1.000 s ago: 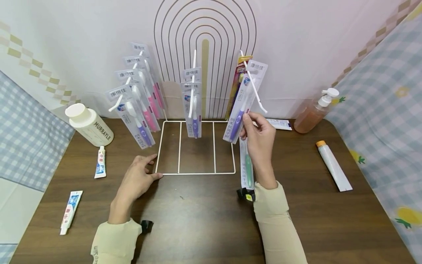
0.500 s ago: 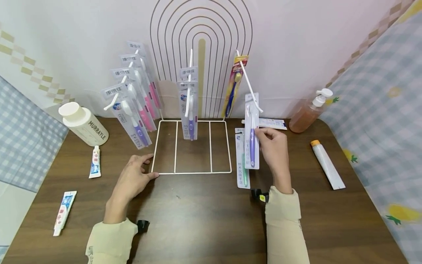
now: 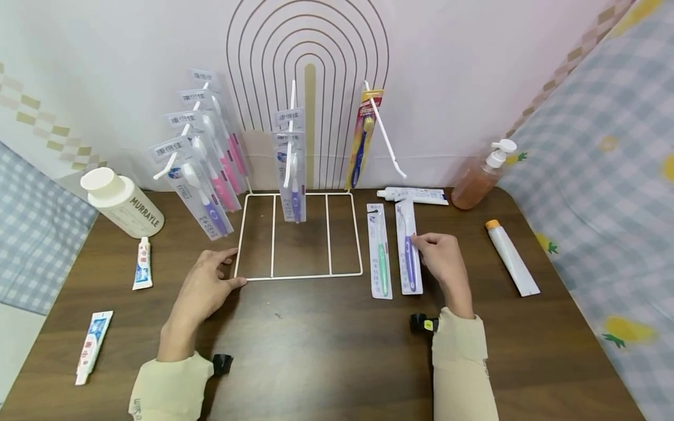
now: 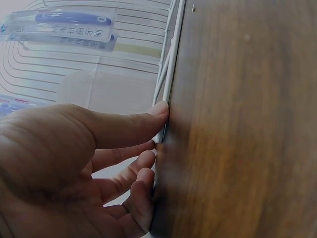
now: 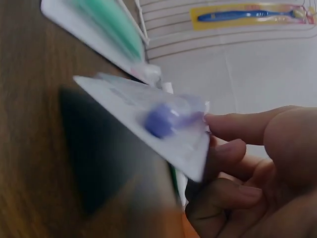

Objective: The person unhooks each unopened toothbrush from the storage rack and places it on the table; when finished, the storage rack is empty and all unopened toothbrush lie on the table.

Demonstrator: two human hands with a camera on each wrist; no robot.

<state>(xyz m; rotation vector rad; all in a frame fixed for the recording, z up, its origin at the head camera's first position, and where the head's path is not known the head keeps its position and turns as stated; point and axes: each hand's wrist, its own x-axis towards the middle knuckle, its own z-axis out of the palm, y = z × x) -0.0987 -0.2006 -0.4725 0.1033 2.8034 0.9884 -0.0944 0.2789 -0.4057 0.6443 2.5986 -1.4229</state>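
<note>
Two hands are at work around the white wire display rack [image 3: 300, 234] that stands on the dark brown wooden table [image 3: 326, 351]. My right hand [image 3: 444, 263] lies just right of the rack's base and pinches the edge of a clear flat pack holding a purple toothbrush [image 3: 408, 248] between thumb and fingertips [image 5: 233, 121]. In the head view the pack looks to lie along the table. The right wrist view shows its near end lifted a little off the wood, though that view is blurred. A like pack with a green toothbrush [image 3: 380, 257] lies flat between the purple one and the rack's right side, just beside both.

My left hand [image 3: 205, 286] rests at the rack's front left corner, fingers fairly straight, thumb tip [image 4: 158, 109] pressed against the wire of the base. It grips nothing.

On the rack's left hook hang several packs with pink and purple toothbrushes [image 3: 202, 158]. More packs [image 3: 291, 158] hang on the middle hook. On the right hook, close to the wall, hangs a yellow card with a blue toothbrush [image 3: 360, 137].

Right of the rack lie a white toothpaste tube [image 3: 416, 195], an orange pump bottle [image 3: 476, 181] and a white tube with an orange cap [image 3: 511, 257]. Left of the rack stand a cream bottle [image 3: 123, 202] and two small tubes [image 3: 142, 263], [image 3: 93, 345].
</note>
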